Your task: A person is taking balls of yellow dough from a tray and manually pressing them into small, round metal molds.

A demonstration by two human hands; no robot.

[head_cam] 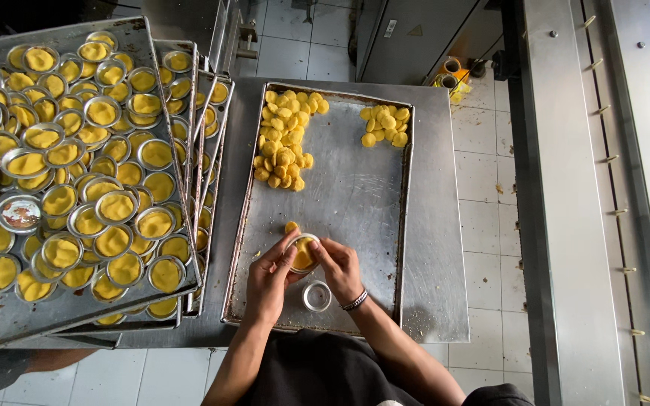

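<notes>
Big steel table [438, 225] fills the middle of the view, and on it sits a wide metal baking tray [355, 195], mostly bare in the centre. Over on the left, a stack of trays [9, 319] heaped with small round tins [114, 207] of yellow dough, piled on each other in loose layers. One tin among them [19, 213] looks empty and rusty-brown inside. Back on the main tray: a long heap of yellow dough balls [283, 139] along the far left part, and a smaller cluster [387, 124] at the far right corner. Now the hands, near the front edge of the tray. Left hand [266, 280] and right hand [340, 269] meet around one small tin of dough [302, 252], both gripping it, fingers curled at the rim and thumbs over the yellow filling. The right wrist wears a beaded bracelet [355, 301]. Just below the hands lies an empty metal tin [317, 295], flat on the tray, untouched. One loose dough ball [291, 226] sits just beyond the held tin
</notes>
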